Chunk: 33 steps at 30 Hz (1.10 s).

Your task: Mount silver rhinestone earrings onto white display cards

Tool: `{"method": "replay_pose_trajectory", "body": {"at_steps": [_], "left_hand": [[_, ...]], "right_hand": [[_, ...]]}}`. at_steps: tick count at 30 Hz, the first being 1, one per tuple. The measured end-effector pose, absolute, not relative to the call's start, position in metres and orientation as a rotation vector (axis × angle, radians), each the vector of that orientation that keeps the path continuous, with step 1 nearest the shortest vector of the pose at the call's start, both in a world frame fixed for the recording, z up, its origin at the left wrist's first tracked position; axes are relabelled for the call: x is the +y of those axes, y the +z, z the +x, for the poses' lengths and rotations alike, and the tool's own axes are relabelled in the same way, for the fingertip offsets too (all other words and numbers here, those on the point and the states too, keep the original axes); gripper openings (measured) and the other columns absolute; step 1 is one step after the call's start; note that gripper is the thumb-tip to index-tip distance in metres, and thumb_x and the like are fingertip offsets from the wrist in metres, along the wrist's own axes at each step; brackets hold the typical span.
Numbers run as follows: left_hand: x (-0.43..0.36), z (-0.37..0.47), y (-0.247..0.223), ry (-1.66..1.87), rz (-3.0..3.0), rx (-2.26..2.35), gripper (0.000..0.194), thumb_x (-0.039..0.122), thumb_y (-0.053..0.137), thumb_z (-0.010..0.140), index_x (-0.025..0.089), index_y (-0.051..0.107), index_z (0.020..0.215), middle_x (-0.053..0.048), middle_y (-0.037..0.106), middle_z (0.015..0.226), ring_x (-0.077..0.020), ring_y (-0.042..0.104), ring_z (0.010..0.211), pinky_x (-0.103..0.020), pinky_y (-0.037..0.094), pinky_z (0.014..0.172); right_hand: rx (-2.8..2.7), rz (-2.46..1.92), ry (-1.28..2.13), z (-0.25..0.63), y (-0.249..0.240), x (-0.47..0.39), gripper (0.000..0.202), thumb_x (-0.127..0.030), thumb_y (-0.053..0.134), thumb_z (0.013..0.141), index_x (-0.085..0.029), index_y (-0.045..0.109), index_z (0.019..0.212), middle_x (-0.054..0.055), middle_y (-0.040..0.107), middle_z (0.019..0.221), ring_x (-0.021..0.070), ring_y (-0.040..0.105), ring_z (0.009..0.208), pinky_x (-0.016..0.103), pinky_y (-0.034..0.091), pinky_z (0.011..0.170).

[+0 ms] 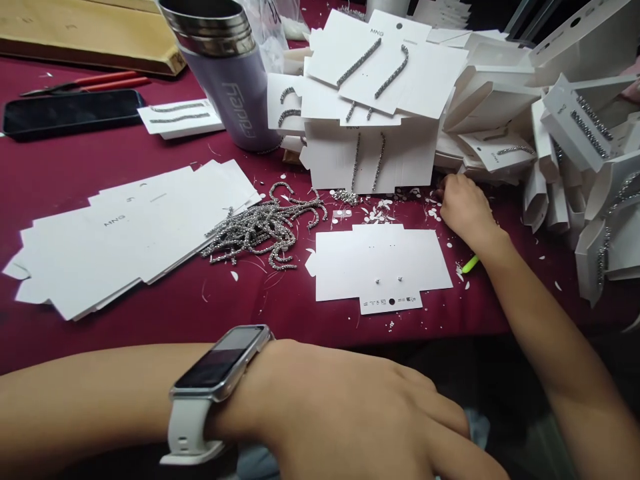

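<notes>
My left hand, with a watch on its wrist, spans the bottom of the view, back upward. Its visible fingers stretch to the right, and the tips are out of frame. Past it lies an unfolded white earring card, printed side down, with two small silver dots on it. My right hand is at the table beside the white scraps, below the stacked cards. Its fingers are drawn together, and what they hold, if anything, is hidden. A heap of silver chain-like strands lies left of the card.
Stacked cards with earrings stand behind, by a lilac tumbler. Folded cards pile up at the right. Blank cards, a phone and red-handled pliers lie left. A green stick is under my right wrist.
</notes>
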State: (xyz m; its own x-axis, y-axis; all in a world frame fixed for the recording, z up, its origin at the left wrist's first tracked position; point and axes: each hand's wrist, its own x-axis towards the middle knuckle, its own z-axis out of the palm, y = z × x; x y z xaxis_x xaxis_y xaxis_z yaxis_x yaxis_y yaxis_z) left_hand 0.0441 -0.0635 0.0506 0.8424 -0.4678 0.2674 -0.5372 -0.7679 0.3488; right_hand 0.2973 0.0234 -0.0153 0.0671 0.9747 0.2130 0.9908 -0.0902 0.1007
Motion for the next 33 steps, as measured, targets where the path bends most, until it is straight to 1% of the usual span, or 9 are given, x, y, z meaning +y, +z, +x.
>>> {"method": "replay_pose_trajectory", "body": {"at_steps": [4,7,9,13,18,22,25,28,33], "left_hand": [[-0.049,0.042,0.036,0.326,2.653,-0.490,0.024,0.036,0.044,0.088,0.028,0.066,0.093,0.004,0.061,0.107,-0.0121,0.053,0.084,-0.021,0.045,0.082],[-0.027,0.033,0.023,0.485,2.744,-0.228,0.028,0.029,0.039,0.090,0.020,0.066,0.086,-0.002,0.065,0.085,-0.0143,0.054,0.077,-0.027,0.045,0.074],[-0.015,0.025,0.014,0.586,2.848,-0.122,0.023,0.026,0.043,0.088,0.018,0.065,0.084,-0.002,0.066,0.083,-0.0143,0.056,0.077,-0.028,0.044,0.071],[-0.006,0.012,0.000,0.650,3.001,-0.100,0.019,0.025,0.044,0.089,0.019,0.062,0.091,0.000,0.067,0.088,-0.0118,0.059,0.079,-0.026,0.044,0.073],[-0.008,0.009,-0.006,0.594,3.086,-0.113,0.022,0.029,0.042,0.090,0.020,0.059,0.101,0.000,0.065,0.104,-0.0138,0.058,0.090,-0.026,0.044,0.075],[-0.007,0.009,-0.006,0.572,3.109,-0.132,0.025,0.029,0.038,0.092,0.019,0.059,0.104,0.000,0.064,0.109,-0.0133,0.058,0.089,-0.026,0.043,0.078],[-0.006,0.008,-0.006,0.540,3.106,-0.134,0.027,0.028,0.036,0.093,0.019,0.058,0.105,0.001,0.063,0.111,-0.0136,0.058,0.090,-0.027,0.043,0.079],[-0.005,0.008,-0.006,0.507,3.115,-0.134,0.028,0.028,0.035,0.093,0.020,0.058,0.106,0.000,0.062,0.113,-0.0140,0.057,0.092,-0.028,0.043,0.080],[-0.005,0.007,-0.008,0.474,3.137,-0.155,0.030,0.027,0.031,0.094,0.020,0.057,0.108,-0.001,0.061,0.115,-0.0152,0.056,0.097,-0.029,0.042,0.083]], "right_hand": [[-2.054,-2.246,-0.294,0.293,-0.014,0.021,0.033,-0.002,0.038,0.072,-0.004,0.052,0.102,0.023,0.057,0.104,0.0338,0.053,0.103,0.047,0.042,0.084],[-1.951,-2.211,-0.264,0.290,-0.009,0.020,0.032,-0.004,0.036,0.075,-0.007,0.051,0.103,0.020,0.058,0.103,0.0302,0.055,0.101,0.043,0.043,0.084],[-1.850,-2.191,-0.226,0.289,-0.005,0.019,0.032,-0.006,0.032,0.079,-0.011,0.051,0.103,0.016,0.061,0.096,0.0257,0.059,0.093,0.040,0.045,0.079],[-1.749,-2.084,-0.164,0.288,0.003,0.015,0.022,-0.015,0.039,0.083,-0.019,0.055,0.097,0.008,0.064,0.082,0.0203,0.061,0.076,0.036,0.047,0.073],[-1.777,-1.834,-0.124,0.285,0.009,0.007,0.024,-0.015,0.054,0.077,-0.020,0.061,0.100,0.003,0.066,0.087,0.0163,0.062,0.078,0.032,0.050,0.076],[-1.747,-1.641,0.033,0.269,0.019,-0.014,0.013,-0.020,0.059,0.078,-0.021,0.067,0.088,0.003,0.068,0.088,0.0169,0.064,0.080,0.032,0.053,0.075],[-1.735,-1.518,0.313,0.248,0.025,-0.040,0.009,-0.026,0.061,0.078,-0.024,0.066,0.086,-0.001,0.068,0.081,0.0148,0.065,0.074,0.030,0.056,0.071],[-1.843,-1.380,0.529,0.230,0.022,-0.064,0.008,-0.023,0.059,0.080,-0.023,0.061,0.087,-0.003,0.067,0.078,0.0121,0.066,0.072,0.026,0.057,0.069],[-2.016,-1.198,0.657,0.221,0.003,-0.078,0.016,-0.013,0.050,0.084,-0.023,0.052,0.097,0.001,0.068,0.094,0.0126,0.065,0.089,0.026,0.056,0.079]]}}
